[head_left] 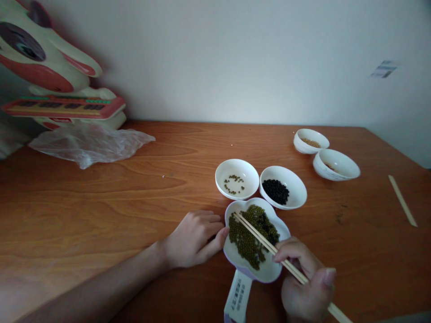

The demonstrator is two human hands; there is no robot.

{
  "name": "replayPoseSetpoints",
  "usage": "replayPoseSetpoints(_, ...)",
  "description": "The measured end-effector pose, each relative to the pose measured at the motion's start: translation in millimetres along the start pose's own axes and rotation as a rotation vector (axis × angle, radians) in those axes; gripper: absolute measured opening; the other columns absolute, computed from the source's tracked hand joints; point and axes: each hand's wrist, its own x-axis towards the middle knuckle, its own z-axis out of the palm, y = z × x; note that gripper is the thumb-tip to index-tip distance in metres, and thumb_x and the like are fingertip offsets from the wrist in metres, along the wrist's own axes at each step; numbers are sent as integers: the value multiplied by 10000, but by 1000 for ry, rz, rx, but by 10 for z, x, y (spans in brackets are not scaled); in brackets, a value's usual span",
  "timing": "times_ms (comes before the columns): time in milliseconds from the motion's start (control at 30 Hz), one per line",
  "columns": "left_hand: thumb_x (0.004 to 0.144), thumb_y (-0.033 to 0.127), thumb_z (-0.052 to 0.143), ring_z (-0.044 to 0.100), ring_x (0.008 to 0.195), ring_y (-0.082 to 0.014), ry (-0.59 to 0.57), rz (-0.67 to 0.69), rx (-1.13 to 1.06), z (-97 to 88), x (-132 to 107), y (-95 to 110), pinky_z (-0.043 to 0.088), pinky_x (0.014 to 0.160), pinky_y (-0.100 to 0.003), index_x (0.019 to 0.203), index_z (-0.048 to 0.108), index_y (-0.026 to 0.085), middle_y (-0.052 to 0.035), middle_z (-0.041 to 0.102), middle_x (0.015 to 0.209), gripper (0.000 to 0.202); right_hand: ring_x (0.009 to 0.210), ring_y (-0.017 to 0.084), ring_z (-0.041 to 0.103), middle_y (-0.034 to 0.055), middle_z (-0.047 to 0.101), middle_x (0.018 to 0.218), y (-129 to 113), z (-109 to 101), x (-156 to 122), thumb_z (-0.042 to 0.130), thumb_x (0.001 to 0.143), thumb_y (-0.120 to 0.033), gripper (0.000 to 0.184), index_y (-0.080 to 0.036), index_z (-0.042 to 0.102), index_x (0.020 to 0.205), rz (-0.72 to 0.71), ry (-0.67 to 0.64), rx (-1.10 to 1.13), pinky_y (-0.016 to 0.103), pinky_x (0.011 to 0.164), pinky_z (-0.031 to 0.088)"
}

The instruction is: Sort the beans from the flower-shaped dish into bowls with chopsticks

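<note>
We count four bowls [234,184], one dish [270,271], two chopsticks [256,234]: axis diagonal, tips far-left. Right hand [305,291] grip clasps both; left hand [195,237] grip: cannot tell.

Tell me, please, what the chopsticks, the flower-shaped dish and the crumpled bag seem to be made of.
Chopsticks: likely bare wood or bamboo, matte, judging by their pale, unpainted tan.
Flower-shaped dish: probably smooth plastic, given its thin, lilac-tinged wall, though glazed ceramic is possible.
Crumpled bag: thin, faintly glossy plastic film, since it is see-through and creased.
</note>
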Motion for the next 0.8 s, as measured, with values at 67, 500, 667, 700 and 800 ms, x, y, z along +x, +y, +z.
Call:
replayPoseSetpoints(67, 1108, 312, 306, 539, 754, -163, 1, 1, 0, -7, 3, 6, 368, 732, -313, 802, 510, 188, -27, 627, 816, 388, 581, 178, 593, 46, 614, 592, -3, 4, 4, 200, 1030, -677, 773, -203, 664, 635, 6, -13, -8, 318, 532, 435)
replayPoseSetpoints(500, 1105, 310, 312, 535, 723, -155, 24, 12, 19, -15, 1, 18, 366, 710, -314, 770, 529, 184, -24, 616, 784, 418, 629, 186, 603, 49, 623, 631, 11, -7, -13, 183, 1032, -668, 767, -207, 669, 659, 29, -53, -67, 332, 584, 437)
replayPoseSetpoints(667, 1107, 312, 296, 551, 740, -158, 0, 1, 12, -32, 6, 23, 384, 721, -304, 778, 538, 182, -33, 630, 801, 428, 638, 189, 606, 52, 627, 634, 38, -13, -19, 197, 1037, -659, 763, -209, 675, 648, 39, -38, -69, 330, 582, 446)
replayPoseSetpoints(700, 1107, 312, 295, 552, 743, -159, -1, 0, 13, -32, 8, 24, 385, 724, -303, 780, 539, 182, -34, 631, 803, 428, 638, 189, 607, 53, 629, 635, 39, -14, -17, 195, 1040, -654, 763, -209, 677, 649, 40, -35, -67, 329, 579, 446)
replayPoseSetpoints(800, 1109, 316, 293, 545, 737, -157, 2, 0, 12, -28, 5, 26, 380, 722, -301, 781, 540, 182, -33, 623, 795, 431, 620, 183, 600, 46, 621, 627, 17, -3, -3, 195, 1033, -667, 765, -208, 671, 649, 21, -33, -59, 326, 573, 445)
